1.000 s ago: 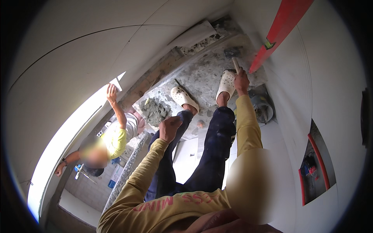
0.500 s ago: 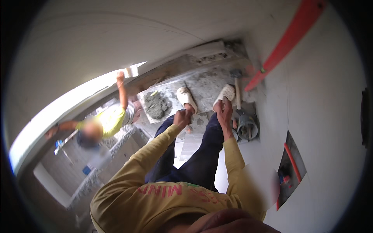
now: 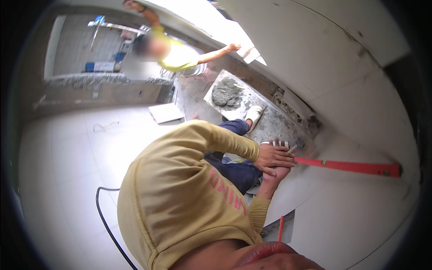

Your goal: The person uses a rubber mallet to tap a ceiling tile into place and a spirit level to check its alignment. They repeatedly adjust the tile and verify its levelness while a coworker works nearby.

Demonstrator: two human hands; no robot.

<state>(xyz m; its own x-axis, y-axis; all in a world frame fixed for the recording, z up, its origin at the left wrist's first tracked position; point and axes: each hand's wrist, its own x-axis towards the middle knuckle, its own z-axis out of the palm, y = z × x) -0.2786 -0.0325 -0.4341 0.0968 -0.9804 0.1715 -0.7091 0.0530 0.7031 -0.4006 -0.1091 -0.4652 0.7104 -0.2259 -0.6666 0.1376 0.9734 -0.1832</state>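
Note:
My left hand (image 3: 270, 156) lies across my right hand (image 3: 278, 174), its fingers stretched out and slightly apart. No object shows in it. The right hand is partly covered by the left, and its fingers are mostly hidden. Just beyond the hands is a hammer (image 3: 294, 148), partly in view on the floor. A red spirit level (image 3: 351, 168) leans by the wall to their right. My feet are in white clogs (image 3: 254, 118), one of them largely behind the hands. Farther off, a heap of grey wet mortar (image 3: 227, 93) rests on a pale board (image 3: 216, 104).
A co-worker in a yellow shirt (image 3: 180, 56) stands at the far left, one hand (image 3: 233, 47) at a white piece by the bright opening. A loose white tile (image 3: 166, 113) lies on the floor. A black cable (image 3: 104, 218) curves nearby. A wall cutout shows a red pipe (image 3: 281, 228).
The view has swung round, so the co-worker and mortar appear higher and the level lies nearly sideways. My hands, apart before, are together, the left over the right.

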